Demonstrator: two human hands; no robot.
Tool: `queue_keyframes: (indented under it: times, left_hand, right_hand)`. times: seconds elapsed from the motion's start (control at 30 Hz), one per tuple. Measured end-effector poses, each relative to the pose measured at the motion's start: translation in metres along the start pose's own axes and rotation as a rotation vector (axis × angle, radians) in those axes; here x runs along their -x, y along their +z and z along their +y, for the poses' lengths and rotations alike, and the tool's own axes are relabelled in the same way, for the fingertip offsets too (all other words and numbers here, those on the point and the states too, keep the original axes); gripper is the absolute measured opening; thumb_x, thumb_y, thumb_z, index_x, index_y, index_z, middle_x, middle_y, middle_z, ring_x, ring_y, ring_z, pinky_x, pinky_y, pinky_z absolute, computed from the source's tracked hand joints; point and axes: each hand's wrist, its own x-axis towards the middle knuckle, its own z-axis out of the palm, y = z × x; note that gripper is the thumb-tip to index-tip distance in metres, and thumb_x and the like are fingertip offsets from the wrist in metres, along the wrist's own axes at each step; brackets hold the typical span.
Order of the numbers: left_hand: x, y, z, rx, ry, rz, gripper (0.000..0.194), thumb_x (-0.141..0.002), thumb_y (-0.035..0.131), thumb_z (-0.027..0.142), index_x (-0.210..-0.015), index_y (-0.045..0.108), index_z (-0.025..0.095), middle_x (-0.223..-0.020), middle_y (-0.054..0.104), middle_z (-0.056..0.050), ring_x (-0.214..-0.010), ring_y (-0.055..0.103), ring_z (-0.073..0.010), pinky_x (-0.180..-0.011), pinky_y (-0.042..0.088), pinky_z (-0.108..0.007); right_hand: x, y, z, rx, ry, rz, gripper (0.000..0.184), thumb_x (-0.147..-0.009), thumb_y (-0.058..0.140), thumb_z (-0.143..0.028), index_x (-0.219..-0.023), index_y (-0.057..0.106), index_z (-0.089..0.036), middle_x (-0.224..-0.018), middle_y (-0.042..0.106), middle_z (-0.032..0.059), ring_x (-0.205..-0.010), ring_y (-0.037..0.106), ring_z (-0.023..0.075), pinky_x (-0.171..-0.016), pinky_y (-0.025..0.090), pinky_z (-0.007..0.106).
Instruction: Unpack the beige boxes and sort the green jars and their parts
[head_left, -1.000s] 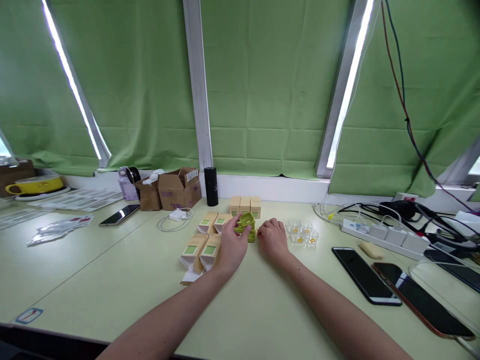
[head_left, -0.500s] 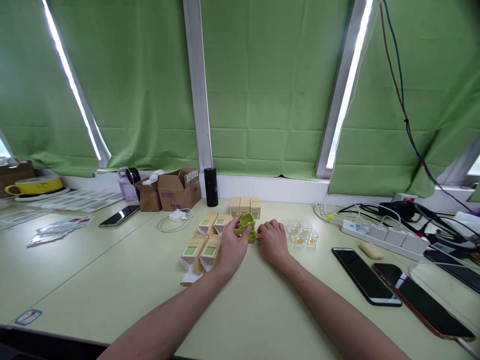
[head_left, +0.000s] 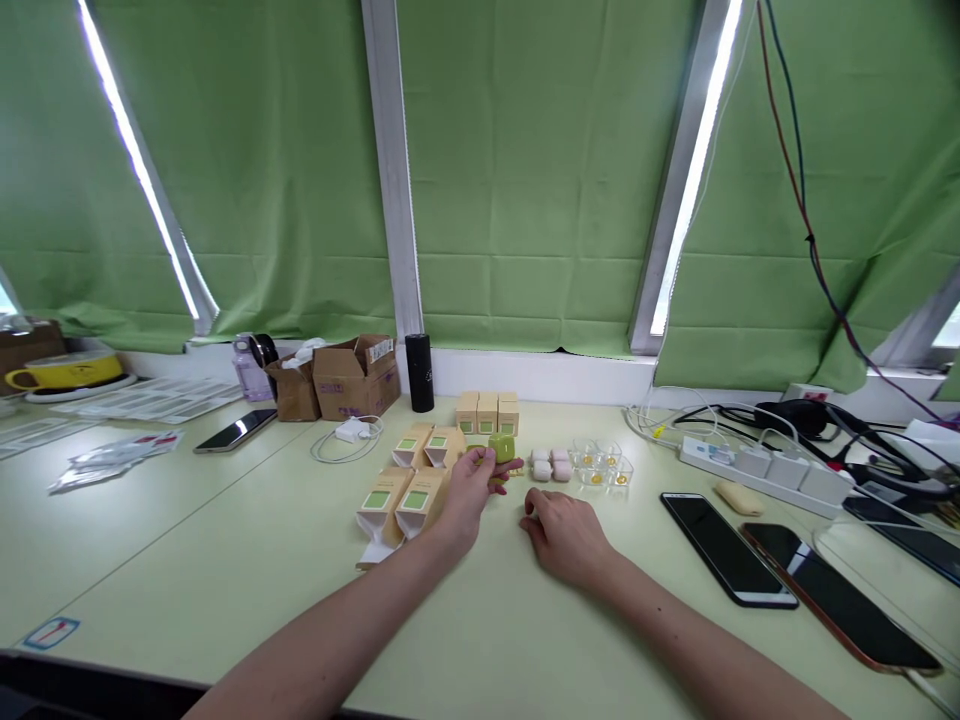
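Hands [head_left: 465, 500] [head_left: 568, 530] shifted over tabletop [head_left: 499, 620]; green blinds [head_left: 525, 180] beyond.

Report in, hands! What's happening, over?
Left hand holding green case. Right hand curled, no held thing visible. Small pale blocks beyond right hand, beside clear cups.

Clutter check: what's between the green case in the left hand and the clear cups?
Head view: small pale blocks, some pinkish, beside the cups; nearer the left hand, something yellowish, too small to identify.
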Motion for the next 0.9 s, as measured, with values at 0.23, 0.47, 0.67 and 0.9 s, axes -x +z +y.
queue_keyframes:
  times: [0.23,0.47,0.67,0.9]
  left_hand:
    - [0.004,0.005,0.005,0.341,-0.144,-0.078,0.010,-0.094,0.059,0.021,-0.085,0.056,0.017,-0.082,0.079,-0.015,-0.074,0.074,-0.0204,-0.069,0.052,-0.030]
    - [0.004,0.009,0.007,0.410,-0.154,-0.047,0.017,-0.095,0.050,0.018,-0.082,0.061,0.015,-0.073,0.076,-0.015,-0.066,0.071,-0.0199,-0.066,0.050,-0.031]
    - [0.004,0.005,0.009,0.257,-0.085,-0.061,0.012,-0.087,0.061,0.026,-0.081,0.061,0.016,-0.071,0.073,-0.011,-0.066,0.067,-0.0196,-0.061,0.046,-0.030]
    - [-0.019,-0.015,0.038,-0.153,0.149,0.018,0.019,-0.074,0.081,0.032,-0.070,0.072,0.017,-0.063,0.064,-0.002,-0.060,0.052,-0.0150,-0.060,0.039,-0.028]
  right_hand:
    - [0.001,-0.007,0.003,-0.044,-0.028,-0.028,0.010,-0.097,0.055,-0.025,-0.104,0.061,-0.023,-0.099,0.074,0.0066,-0.091,0.068,0.0230,-0.067,0.033,0.031]
    - [0.003,-0.009,0.004,-0.048,-0.029,-0.025,0.011,-0.095,0.058,-0.024,-0.106,0.062,-0.024,-0.102,0.075,0.0065,-0.092,0.069,0.0228,-0.069,0.035,0.031]
    - [0.003,-0.012,0.003,-0.063,-0.033,-0.035,0.012,-0.095,0.058,-0.023,-0.106,0.063,-0.024,-0.102,0.075,0.0064,-0.093,0.069,0.0230,-0.070,0.036,0.031]
    - [0.004,-0.012,0.003,-0.083,-0.040,-0.038,0.015,-0.095,0.057,-0.021,-0.108,0.064,-0.024,-0.104,0.075,0.0062,-0.096,0.069,0.0227,-0.071,0.037,0.031]
